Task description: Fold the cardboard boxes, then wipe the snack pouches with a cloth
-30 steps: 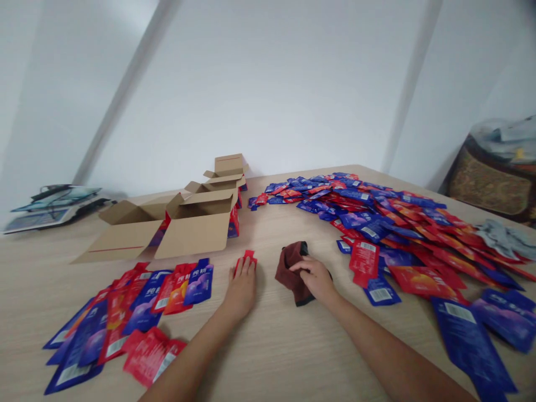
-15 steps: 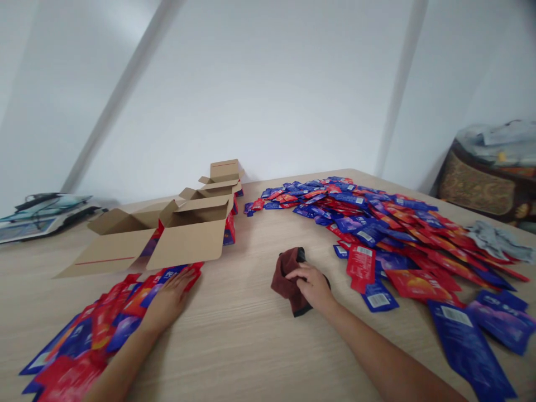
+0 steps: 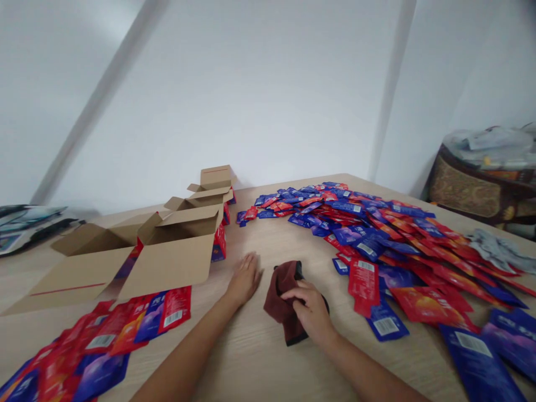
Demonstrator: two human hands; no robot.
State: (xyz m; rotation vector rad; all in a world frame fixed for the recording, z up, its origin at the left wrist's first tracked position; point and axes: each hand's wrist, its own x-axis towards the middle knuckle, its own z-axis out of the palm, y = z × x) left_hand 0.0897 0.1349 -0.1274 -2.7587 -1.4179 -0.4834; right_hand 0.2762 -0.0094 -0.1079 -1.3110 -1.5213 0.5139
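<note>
My right hand (image 3: 310, 308) pinches a brown cloth (image 3: 280, 295) with black edging, which lies crumpled on the table. To its left, my left hand (image 3: 244, 279) rests flat on the bare wood, fingers stretched forward and holding nothing. A row of red and blue sachets (image 3: 144, 321) lies overlapped at the lower left, apart from the left hand. Right of the cloth, a red sachet (image 3: 363, 282) and a blue sachet (image 3: 386, 322) lie at the near edge of a large heap of sachets (image 3: 368, 223).
Open cardboard boxes (image 3: 176, 259) stand in a line at the left, flaps spread. A grey crumpled cloth or glove (image 3: 498, 248) lies on the heap's right side. Beyond the table (image 3: 251, 346) stands a patterned chair (image 3: 464, 181) with bags on it.
My left hand has moved right, off the row of sachets, onto the table near the cloth. The right hand stays on the cloth. The camera view has shifted slightly.
</note>
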